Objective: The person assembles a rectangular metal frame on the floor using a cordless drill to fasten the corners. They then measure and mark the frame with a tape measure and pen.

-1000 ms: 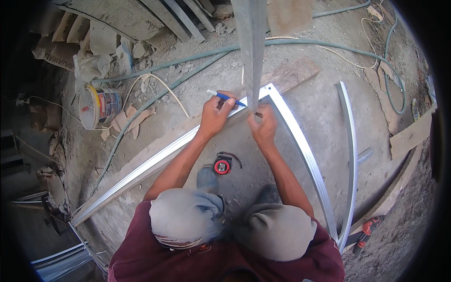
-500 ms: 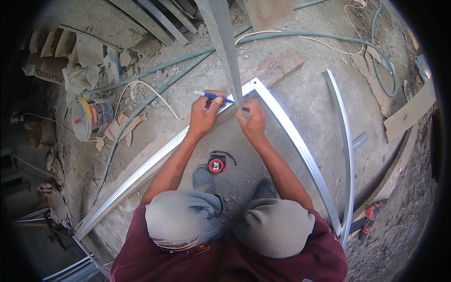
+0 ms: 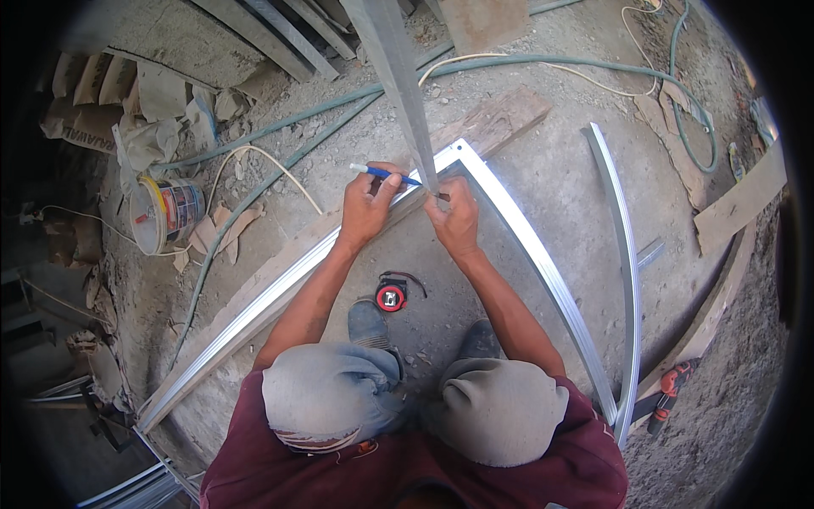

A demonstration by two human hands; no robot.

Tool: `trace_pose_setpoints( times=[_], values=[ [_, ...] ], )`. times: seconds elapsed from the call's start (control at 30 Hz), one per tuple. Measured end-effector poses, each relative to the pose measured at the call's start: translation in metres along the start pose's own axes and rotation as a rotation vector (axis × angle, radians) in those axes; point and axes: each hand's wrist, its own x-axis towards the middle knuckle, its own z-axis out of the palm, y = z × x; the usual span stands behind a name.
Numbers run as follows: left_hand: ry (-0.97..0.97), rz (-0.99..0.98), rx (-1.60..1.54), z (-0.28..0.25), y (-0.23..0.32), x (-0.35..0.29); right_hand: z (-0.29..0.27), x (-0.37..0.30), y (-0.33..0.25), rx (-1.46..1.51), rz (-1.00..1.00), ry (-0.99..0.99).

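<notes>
My left hand (image 3: 368, 202) pinches a blue pen (image 3: 380, 173) with a pale end, its tip pointing right at the foot of a tall grey metal channel (image 3: 397, 85). My right hand (image 3: 456, 219) has its fingers closed around the lower end of that channel, which rises away from me. This end meets a silver metal strip (image 3: 280, 284) running down to the left over a timber plank (image 3: 496, 123). Just beyond my right hand, the strip joins a second silver strip (image 3: 532, 246) at a corner with a small dark dot. My fingers partly hide the channel's end.
A red-and-black tape measure (image 3: 391, 295) lies on the ground between my forearms. Another metal strip (image 3: 623, 254) and a red-and-black power tool (image 3: 670, 392) are on the right. A bucket (image 3: 170, 212) stands at left, near a green hose (image 3: 254, 197).
The upper part of the tall channel has tilted slightly to the left. Both hands and the pen stay practically where they were.
</notes>
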Motion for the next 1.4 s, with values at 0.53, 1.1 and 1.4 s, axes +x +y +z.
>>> trace_pose_setpoints(
  times=[0.53,1.1,1.4],
  values=[
    [0.025,0.008,-0.015,-0.0014,-0.0032,0.0002,0.0001,-0.0003,0.0012,0.012,-0.005,0.0],
    [-0.001,-0.021,0.005,-0.0012,-0.0035,0.0002,0.0006,0.0017,-0.0022,0.061,-0.026,0.036],
    [0.073,-0.024,-0.085,0.0035,-0.0056,0.0008,-0.0026,0.0021,-0.0046,0.011,-0.001,0.043]
  ],
)
